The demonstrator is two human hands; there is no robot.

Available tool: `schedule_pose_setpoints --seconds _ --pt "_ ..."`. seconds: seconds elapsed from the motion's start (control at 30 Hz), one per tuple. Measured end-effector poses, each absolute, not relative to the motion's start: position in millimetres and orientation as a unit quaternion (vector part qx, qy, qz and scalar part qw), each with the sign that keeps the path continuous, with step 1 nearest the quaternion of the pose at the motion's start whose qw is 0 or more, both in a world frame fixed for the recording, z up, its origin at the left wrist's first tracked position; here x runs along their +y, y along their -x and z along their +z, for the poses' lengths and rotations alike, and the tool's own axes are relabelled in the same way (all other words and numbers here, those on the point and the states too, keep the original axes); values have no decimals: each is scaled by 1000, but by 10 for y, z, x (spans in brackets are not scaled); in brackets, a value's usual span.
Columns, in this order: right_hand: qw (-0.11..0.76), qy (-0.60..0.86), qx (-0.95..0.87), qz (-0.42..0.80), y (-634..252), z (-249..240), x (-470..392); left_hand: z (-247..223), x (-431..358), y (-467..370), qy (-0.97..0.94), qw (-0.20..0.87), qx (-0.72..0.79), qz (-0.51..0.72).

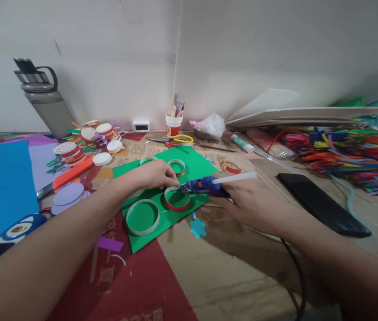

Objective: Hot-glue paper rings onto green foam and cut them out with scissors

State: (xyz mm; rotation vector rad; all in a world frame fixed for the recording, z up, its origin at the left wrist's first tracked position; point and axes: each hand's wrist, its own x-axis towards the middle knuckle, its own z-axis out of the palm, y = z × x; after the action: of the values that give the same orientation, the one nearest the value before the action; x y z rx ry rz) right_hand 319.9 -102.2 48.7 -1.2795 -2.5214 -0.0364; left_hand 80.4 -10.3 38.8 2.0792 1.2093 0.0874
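Observation:
A green sheet [193, 162] lies on the cardboard-covered table with several paper rings on it. My right hand [242, 196] is wrapped round a blue glue gun [205, 186], a white glue stick jutting from its back. The gun's nozzle is at the rim of a red-and-white ring [177, 207]. Just beyond that rim, my left hand [158, 174] has its fingers pinched together; whether they grip anything is too small to tell. A larger white ring [143, 217] rests nearer me, and another red-edged ring [176, 168] is behind.
Behind stand a bottle [46, 98], a cup of pens [173, 125] and yellow-handled scissors [175, 139]. A phone [322, 203] and colourful pipe cleaners [352, 156] are at right. An orange cutter [73, 171] and blue sheet [4, 191] lie left. A cable [297, 267] hangs below my right forearm.

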Motion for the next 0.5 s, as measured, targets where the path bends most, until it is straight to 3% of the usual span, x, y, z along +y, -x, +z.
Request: schedule_pose_setpoints --seconds 0.5 --pt "162 441 -882 -22 -3188 498 -1037 413 -123 -808 -805 361 470 33"
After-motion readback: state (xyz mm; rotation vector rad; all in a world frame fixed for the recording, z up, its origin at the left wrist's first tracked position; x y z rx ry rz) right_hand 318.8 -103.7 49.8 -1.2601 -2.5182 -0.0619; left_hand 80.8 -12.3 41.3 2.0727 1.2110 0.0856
